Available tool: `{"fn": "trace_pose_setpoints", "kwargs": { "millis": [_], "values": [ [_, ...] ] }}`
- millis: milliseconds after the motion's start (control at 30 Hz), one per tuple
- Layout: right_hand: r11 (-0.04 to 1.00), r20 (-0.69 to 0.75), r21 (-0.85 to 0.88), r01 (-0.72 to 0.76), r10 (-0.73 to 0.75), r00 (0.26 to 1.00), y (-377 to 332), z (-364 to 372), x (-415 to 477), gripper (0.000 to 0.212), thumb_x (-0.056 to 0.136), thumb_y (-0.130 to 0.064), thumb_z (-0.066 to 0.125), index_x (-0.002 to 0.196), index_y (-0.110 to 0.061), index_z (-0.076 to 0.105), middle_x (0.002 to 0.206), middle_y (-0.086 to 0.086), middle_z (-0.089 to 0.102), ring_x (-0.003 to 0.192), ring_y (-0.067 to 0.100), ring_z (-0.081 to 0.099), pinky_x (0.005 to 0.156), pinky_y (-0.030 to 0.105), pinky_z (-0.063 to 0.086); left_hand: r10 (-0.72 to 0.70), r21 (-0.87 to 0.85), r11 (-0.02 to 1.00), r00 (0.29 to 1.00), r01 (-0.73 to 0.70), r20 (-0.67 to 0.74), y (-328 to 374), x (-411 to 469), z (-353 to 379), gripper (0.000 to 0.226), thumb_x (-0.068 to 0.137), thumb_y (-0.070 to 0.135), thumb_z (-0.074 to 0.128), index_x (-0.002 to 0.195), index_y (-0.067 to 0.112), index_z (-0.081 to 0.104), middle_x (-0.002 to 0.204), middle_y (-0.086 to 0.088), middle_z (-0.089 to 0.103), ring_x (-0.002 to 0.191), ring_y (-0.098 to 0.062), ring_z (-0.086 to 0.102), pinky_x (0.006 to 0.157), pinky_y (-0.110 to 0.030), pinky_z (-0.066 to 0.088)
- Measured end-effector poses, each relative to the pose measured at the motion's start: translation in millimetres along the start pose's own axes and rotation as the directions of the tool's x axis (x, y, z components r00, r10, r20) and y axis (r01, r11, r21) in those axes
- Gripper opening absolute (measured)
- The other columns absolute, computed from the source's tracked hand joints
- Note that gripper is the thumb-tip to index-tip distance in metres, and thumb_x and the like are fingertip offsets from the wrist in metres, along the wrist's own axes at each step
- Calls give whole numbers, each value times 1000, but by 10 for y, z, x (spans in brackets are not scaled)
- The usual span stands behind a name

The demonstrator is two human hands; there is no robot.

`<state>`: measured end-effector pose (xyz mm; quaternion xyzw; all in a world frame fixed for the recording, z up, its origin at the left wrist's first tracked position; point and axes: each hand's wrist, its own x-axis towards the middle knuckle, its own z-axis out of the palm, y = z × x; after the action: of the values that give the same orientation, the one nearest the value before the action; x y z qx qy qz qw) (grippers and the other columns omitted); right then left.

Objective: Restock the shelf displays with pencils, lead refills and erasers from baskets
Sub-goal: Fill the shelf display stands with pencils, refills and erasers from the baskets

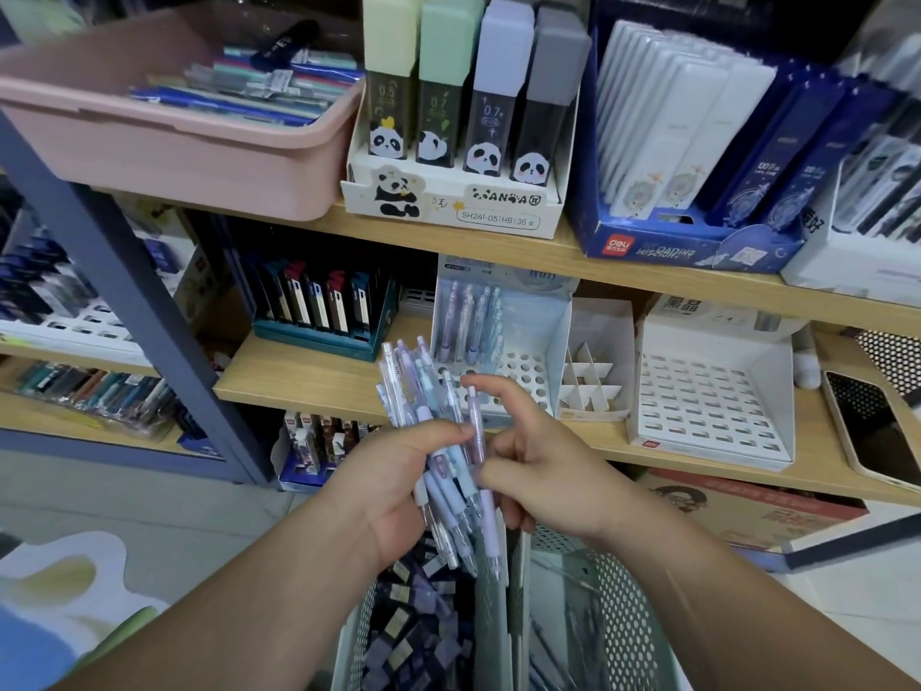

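Note:
My left hand (393,486) grips a bunch of pastel blue and purple mechanical pencils (428,416), tips down, fanned out above its fingers. My right hand (543,466) pinches one purple pencil (477,431) at the right edge of that bunch. Behind the hands, on the middle shelf, stands a white pencil display (518,371) with round holes; a few pencils (471,316) stand in its back row. Below my arms are two perforated baskets: the left basket (356,625) holds small purple-grey packs (413,630), the right basket (633,625) holds long items.
A pink bin (164,142) with pens sits on the top shelf beside a panda lead-refill display (458,202) and a blue Deli box (673,241). On the middle shelf are a divided white box (593,386), a slotted white tray (712,406) and a phone (872,431).

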<state>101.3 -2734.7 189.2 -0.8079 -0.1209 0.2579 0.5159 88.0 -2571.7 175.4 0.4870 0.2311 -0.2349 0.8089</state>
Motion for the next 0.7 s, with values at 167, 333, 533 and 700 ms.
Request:
{"fn": "trace_pose_setpoints", "kwargs": {
  "millis": [167,333,533,700],
  "values": [
    [999,-101,35,33,-29,994,0,112,93,60,97,-11,59,140,-44,34,65,-4,62,56,18,61,53,28,49,-5,-9,1000,997,5,-73,50,32,-164,56,58,18,88,107,-4,71,110,-30,69,104,-42,68,101,-58,47],
    [998,-447,38,59,-36,894,-17,59,206,57,92,-4,63,133,-34,38,77,7,62,49,17,61,51,29,51,42,-33,998,965,-53,-257,170,56,-394,6,81,2,73,78,4,68,66,-11,70,62,-24,63,80,-38,51],
    [995,-603,-87,53,-95,792,-74,-22,350,58,84,-4,69,120,-42,44,77,3,64,61,25,70,64,54,60,26,-71,997,976,-42,-216,325,2,-494,17,80,3,72,64,8,71,64,-7,69,70,-24,59,91,-44,47],
    [979,-615,-203,-16,-115,780,-199,-45,605,56,84,-12,72,120,-46,44,75,-3,71,66,19,73,71,49,61,19,-36,999,991,-24,-132,401,-84,-442,35,82,5,71,48,12,69,66,-6,68,75,-24,57,96,-47,46]
  ]
}}
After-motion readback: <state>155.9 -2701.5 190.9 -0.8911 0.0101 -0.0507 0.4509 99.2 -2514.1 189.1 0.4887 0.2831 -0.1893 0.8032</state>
